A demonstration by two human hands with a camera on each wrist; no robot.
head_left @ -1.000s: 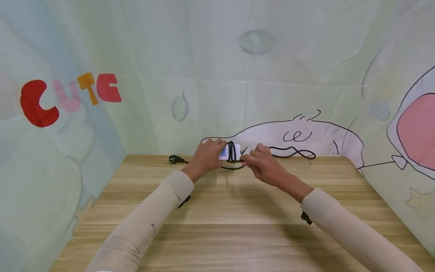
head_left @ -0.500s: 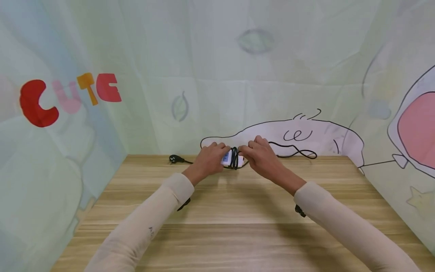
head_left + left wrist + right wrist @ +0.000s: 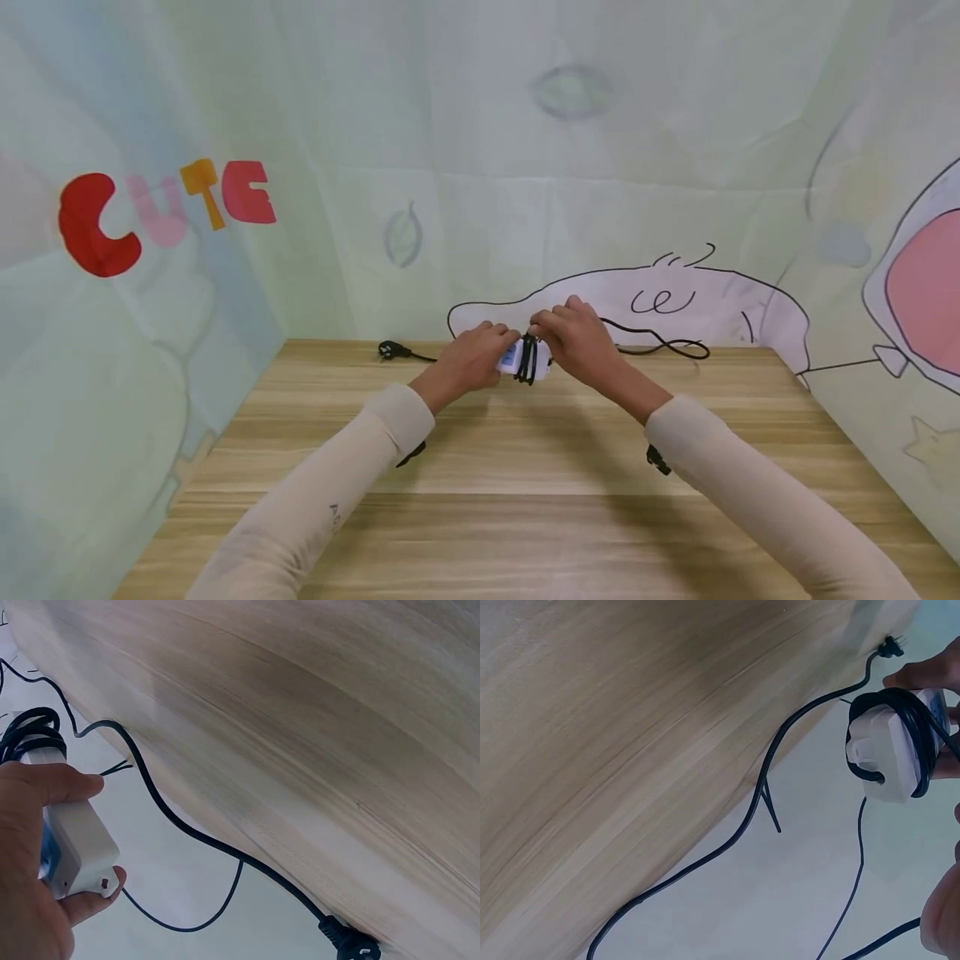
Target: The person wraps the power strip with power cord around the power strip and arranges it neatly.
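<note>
We see a wooden desk (image 3: 525, 500) hemmed in by a cartoon-printed backdrop (image 3: 480, 167) at its far, left and right edges; the near stretch of desk is bare wood, with open room around both sleeved arms. Both hands meet over the far middle of the desk. Our left hand (image 3: 476, 360) grasps the left end of a white power strip (image 3: 514, 358), fingers curled around it. Our right hand (image 3: 573, 342) pinches the black cord (image 3: 667, 345) wound round the strip's middle. The cord trails right along the far edge; its plug (image 3: 387, 350) lies far left.
</note>
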